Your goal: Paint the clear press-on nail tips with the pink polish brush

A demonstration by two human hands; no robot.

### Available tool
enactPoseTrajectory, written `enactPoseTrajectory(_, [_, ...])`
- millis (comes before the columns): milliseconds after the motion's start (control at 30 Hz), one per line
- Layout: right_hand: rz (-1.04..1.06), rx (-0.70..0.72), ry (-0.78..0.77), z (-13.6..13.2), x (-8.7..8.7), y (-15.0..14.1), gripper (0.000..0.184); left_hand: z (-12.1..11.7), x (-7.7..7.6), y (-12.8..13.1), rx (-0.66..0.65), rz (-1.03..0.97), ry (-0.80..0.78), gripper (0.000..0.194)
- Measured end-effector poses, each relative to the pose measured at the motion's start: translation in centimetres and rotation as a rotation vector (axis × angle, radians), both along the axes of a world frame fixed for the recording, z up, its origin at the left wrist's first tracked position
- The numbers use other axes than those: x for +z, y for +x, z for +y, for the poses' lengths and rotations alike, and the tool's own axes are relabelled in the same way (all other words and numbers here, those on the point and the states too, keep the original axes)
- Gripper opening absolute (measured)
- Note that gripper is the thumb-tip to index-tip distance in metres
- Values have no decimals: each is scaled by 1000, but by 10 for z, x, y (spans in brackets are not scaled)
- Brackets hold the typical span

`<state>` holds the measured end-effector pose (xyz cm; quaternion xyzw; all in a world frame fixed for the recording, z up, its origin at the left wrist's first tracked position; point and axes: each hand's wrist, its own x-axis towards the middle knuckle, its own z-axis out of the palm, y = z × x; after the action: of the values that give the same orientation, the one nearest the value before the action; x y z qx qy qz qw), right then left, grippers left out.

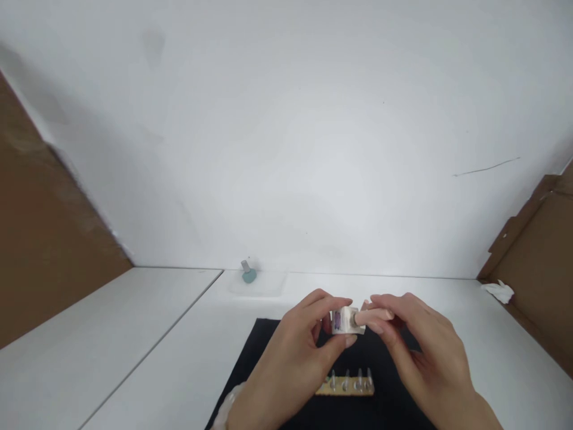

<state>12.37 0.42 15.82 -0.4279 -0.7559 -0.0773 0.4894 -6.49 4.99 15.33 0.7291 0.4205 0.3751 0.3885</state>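
The left hand (pixel 286 352) has a narrow grip, its thumb and fingers pinching a small white carton (pixel 341 321) with purple print from the far and near sides. The right hand (pixel 416 349) comes in from the right, its fingers (pixel 378 315) closed narrowly at the carton's right end, against a small grey round part (pixel 354 321) set there; what that part is cannot be told at this size. The carton's long axis lies roughly left to right, nearly level, with the grey end pointing right. Both hands hover above a black mat (pixel 268 340), wrists toward the near side, holding the carton clear of it. Below them on the mat lies a tan strip (pixel 344 388) bearing a row of small clear pointed pieces. Farther off on the white bench (pixel 134 334), a teal bottle (pixel 249 275) with a grey cap stands on a clear plastic sheet (pixel 259 288). A crumpled tissue (pixel 498 292) lies at the right, by a cardboard wall (pixel 532 269).
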Motion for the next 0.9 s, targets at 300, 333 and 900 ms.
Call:
enactPoseTrajectory(300, [321, -92, -112, 2, -15, -8, 9, 0, 2, -1, 82, 45, -31, 12])
enactPoseTrajectory(333, [309, -77, -117, 2, -14, -8, 8, 0, 2, -2, 74, 42, -12, 12])
enactPoseTrajectory(900, [505, 63, -311, 7, -8, -1, 16, 0, 14, -7, -47, 10, -197, 21])
